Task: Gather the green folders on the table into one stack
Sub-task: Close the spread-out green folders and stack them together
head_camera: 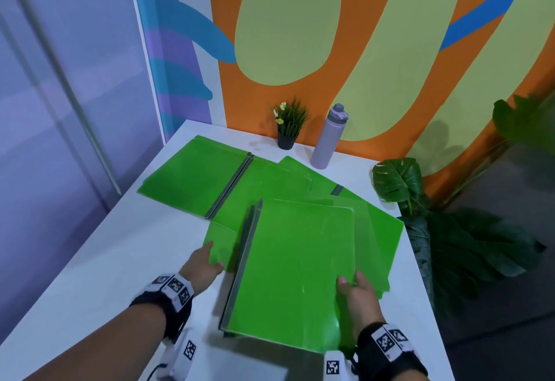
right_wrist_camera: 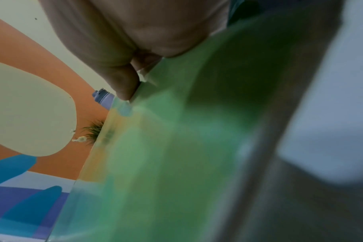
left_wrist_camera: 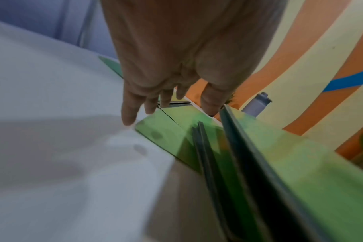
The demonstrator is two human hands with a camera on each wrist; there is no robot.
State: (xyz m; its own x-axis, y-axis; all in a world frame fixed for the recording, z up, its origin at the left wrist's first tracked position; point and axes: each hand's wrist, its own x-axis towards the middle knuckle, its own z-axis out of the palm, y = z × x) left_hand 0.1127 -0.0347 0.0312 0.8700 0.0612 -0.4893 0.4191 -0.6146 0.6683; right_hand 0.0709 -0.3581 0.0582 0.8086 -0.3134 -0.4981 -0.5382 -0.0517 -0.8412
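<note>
Several green folders with grey spines lie overlapping on the white table [head_camera: 105, 260]. My right hand [head_camera: 357, 287] pinches the near right edge of the top green folder [head_camera: 294, 266], thumb on its cover, and holds it tilted above the others; the right wrist view shows this folder [right_wrist_camera: 166, 155] as a blur under my thumb. My left hand [head_camera: 207, 260] reaches with straight fingers [left_wrist_camera: 128, 114] to the left corner of the folder beneath [head_camera: 220, 241], which also shows in the left wrist view [left_wrist_camera: 161, 135]. Other folders lie at the far left [head_camera: 195, 173], the middle [head_camera: 264, 188] and the right [head_camera: 378, 236].
A small potted plant [head_camera: 288, 128] and a purple bottle [head_camera: 329, 137] stand at the table's back edge against the painted wall. A large leafy plant [head_camera: 450, 230] crowds the table's right edge. A pale wall panel runs along the left.
</note>
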